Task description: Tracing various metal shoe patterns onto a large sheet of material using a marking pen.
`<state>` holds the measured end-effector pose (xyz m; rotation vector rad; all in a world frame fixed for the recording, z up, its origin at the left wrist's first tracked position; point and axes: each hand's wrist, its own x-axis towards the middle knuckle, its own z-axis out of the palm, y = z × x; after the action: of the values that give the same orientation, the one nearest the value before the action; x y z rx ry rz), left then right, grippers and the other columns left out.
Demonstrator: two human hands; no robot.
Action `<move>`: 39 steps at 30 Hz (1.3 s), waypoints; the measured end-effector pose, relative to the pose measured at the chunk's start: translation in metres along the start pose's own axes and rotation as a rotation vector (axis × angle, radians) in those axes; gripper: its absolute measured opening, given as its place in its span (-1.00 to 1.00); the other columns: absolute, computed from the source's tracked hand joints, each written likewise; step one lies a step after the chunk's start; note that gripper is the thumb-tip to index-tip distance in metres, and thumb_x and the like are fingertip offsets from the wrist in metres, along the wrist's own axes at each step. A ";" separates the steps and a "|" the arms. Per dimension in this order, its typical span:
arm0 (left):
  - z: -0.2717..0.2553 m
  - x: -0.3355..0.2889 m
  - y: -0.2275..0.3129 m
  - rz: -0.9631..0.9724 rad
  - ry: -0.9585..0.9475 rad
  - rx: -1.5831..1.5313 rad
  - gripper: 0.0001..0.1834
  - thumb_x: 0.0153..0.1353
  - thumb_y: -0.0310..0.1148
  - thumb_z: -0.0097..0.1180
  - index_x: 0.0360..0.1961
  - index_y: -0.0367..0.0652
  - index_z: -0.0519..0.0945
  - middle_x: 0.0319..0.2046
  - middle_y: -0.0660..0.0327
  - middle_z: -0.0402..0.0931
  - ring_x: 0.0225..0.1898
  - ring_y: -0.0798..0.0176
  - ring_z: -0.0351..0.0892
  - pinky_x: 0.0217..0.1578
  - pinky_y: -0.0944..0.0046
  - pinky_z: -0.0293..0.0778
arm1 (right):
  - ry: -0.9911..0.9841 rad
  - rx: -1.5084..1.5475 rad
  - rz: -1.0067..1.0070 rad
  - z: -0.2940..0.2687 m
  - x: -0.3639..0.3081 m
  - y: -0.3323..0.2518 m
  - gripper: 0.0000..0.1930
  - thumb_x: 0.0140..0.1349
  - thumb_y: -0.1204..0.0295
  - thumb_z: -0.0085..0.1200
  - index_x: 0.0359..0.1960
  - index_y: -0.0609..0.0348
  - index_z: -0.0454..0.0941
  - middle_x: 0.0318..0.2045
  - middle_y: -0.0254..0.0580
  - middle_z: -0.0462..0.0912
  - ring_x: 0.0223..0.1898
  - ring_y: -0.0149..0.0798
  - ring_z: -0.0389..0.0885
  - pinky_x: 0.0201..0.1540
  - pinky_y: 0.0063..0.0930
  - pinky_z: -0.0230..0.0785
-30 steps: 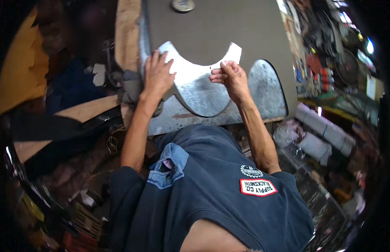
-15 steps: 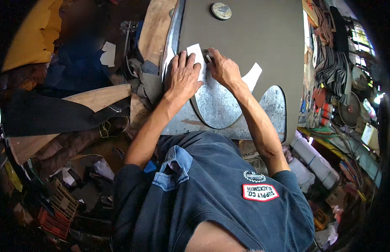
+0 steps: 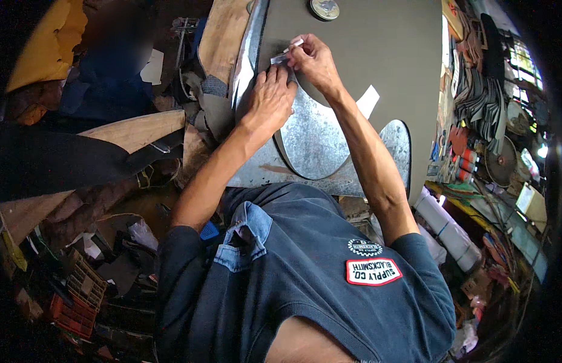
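Head view, looking down on the workbench. As I see it from within the room, a silvery metal template (image 3: 314, 139) lies on a grey-brown sheet (image 3: 384, 54), its rounded lower edge toward the person and its concave upper edge away. The left hand (image 3: 272, 100) rests palm down over the template's left limb, fingers extended side by side and closed on nothing. The right hand (image 3: 313, 59) is at the far end of that same limb, its thumb and fingers pinched on a slim white stick (image 3: 295, 46); whether the stick's tip touches the sheet I cannot tell. The template's right tip projects beyond the right forearm (image 3: 374, 148). To the right of the template, a rounded cutout in the sheet exposes a speckled grey metal surface (image 3: 394, 151). A round tin (image 3: 325, 8) stands on the sheet beyond the right hand. A wooden board (image 3: 221, 36) borders the bench at left. Dark sheets of material (image 3: 483, 78) hang at far right; a red crate (image 3: 74, 316) lies at lower left.
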<state>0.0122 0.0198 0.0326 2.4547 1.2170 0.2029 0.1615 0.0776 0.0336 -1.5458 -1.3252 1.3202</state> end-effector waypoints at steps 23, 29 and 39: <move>-0.001 0.000 -0.001 0.000 0.010 -0.011 -0.46 -0.11 -0.18 0.40 -0.11 -0.23 0.55 0.08 -0.12 0.33 0.22 -0.09 0.25 0.14 -0.01 0.20 | 0.043 -0.527 -0.089 -0.007 0.005 0.005 -0.76 0.23 0.35 0.08 -0.16 0.21 0.65 -0.38 -0.12 0.72 -0.38 -0.35 0.63 -0.27 -0.42 0.47; -0.009 0.000 0.000 0.004 -0.030 -0.012 -0.46 -0.09 -0.18 0.39 -0.13 -0.27 0.54 0.09 -0.13 0.32 0.24 -0.12 0.23 0.18 -0.03 0.18 | 0.125 -0.558 -0.114 -0.017 0.007 0.013 -0.76 0.23 0.36 0.07 -0.17 0.21 0.65 -0.42 -0.16 0.71 -0.44 -0.39 0.59 -0.33 -0.46 0.44; -0.013 -0.001 -0.005 0.013 0.114 -0.196 -0.48 0.01 -0.21 0.33 -0.05 -0.29 0.53 0.01 -0.11 0.40 0.11 -0.04 0.38 0.10 0.01 0.29 | 0.123 0.194 0.088 -0.021 -0.020 -0.011 -0.71 0.33 0.43 -0.01 0.01 0.36 0.50 -0.29 -0.19 0.67 -0.33 -0.41 0.60 -0.24 -0.54 0.47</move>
<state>0.0035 0.0251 0.0423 2.3080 1.1673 0.4495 0.1794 0.0625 0.0538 -1.5384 -1.0330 1.3424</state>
